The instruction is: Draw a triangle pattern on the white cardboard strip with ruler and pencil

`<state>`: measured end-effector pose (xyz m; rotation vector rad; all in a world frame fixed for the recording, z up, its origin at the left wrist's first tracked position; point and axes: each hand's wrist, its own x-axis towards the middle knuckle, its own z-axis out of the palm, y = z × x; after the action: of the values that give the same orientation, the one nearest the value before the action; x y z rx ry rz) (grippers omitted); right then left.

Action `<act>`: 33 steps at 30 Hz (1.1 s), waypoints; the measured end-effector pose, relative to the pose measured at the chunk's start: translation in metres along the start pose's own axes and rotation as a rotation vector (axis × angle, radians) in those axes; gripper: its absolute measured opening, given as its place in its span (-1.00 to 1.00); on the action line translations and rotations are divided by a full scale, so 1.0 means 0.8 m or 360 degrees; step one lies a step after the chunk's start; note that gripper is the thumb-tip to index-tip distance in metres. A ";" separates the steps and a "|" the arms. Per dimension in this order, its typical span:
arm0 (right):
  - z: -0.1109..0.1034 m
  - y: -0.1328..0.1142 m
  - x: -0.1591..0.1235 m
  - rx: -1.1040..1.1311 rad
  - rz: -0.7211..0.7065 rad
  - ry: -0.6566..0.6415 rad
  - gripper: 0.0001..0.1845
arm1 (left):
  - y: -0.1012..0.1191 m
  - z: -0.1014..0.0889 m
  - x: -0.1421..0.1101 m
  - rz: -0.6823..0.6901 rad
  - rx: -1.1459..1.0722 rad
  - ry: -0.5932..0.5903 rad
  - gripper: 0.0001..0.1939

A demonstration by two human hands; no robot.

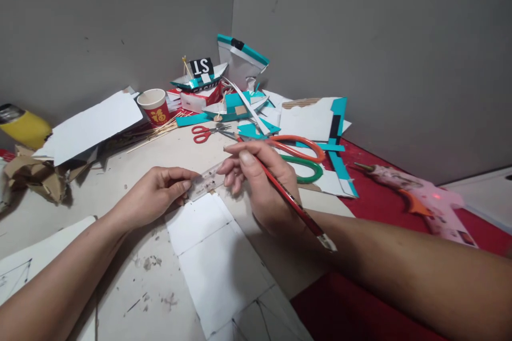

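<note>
My left hand (154,194) pinches one end of a clear plastic ruler (206,181) between thumb and fingers. Beneath it is the far end of a long white card strip (218,256), marked with pencil cross lines and slanting lines nearer to me. In my right hand (266,184) a red and black pencil (294,203) rests between thumb and index finger, its blunt end pointing down toward my forearm. The other right fingertips are at the ruler's right end; whether they press on it I cannot tell. Big scissors with orange and green handles (306,170) lie just beyond that hand.
Small red scissors (201,133), thin sticks (160,130) and a red paper cup (154,106) stand or lie farther back. Card boats (200,80) are stacked near the wall corner. At right lies a pink glue gun (424,197); at left, white card (98,122) and crumpled brown cardboard (36,176).
</note>
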<state>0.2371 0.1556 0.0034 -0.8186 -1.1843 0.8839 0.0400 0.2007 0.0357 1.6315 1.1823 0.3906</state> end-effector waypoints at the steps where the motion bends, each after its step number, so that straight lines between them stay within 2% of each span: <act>1: 0.000 0.000 0.000 -0.0003 0.0005 0.0004 -0.79 | 0.000 0.001 0.000 -0.0004 -0.0041 0.0016 -0.70; 7: -0.001 0.001 0.002 0.0042 -0.0008 0.0083 -0.80 | -0.004 0.000 0.000 0.0045 -0.0265 0.0119 -0.72; 13: 0.001 0.000 0.004 0.0040 0.0090 0.0181 -0.78 | -0.002 0.000 -0.002 0.0134 -0.0581 0.0290 -0.60; 18: -0.002 0.006 0.014 -0.0004 0.0232 0.0264 -0.72 | 0.003 0.008 -0.008 0.0213 -0.0791 0.0282 -0.54; 24: 0.000 0.003 0.014 0.0076 0.0354 0.0052 -0.65 | 0.002 0.026 -0.014 0.0241 -0.0849 0.0101 -0.56; 28: 0.004 -0.006 0.009 0.0087 0.0349 -0.0055 -0.72 | 0.001 0.038 -0.016 0.0235 -0.0793 -0.0067 -0.61; 31: 0.003 -0.012 0.008 0.0136 0.0351 -0.0207 -0.77 | 0.005 0.034 -0.017 0.0263 -0.0733 -0.0120 -0.66; 33: 0.000 -0.016 0.008 0.0166 0.0385 -0.0375 -0.77 | 0.011 0.021 -0.019 0.0305 -0.0734 -0.0039 -0.68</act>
<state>0.2397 0.1557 0.0176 -0.7989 -1.2471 1.2581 0.0495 0.1789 0.0410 1.3398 0.8405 0.7072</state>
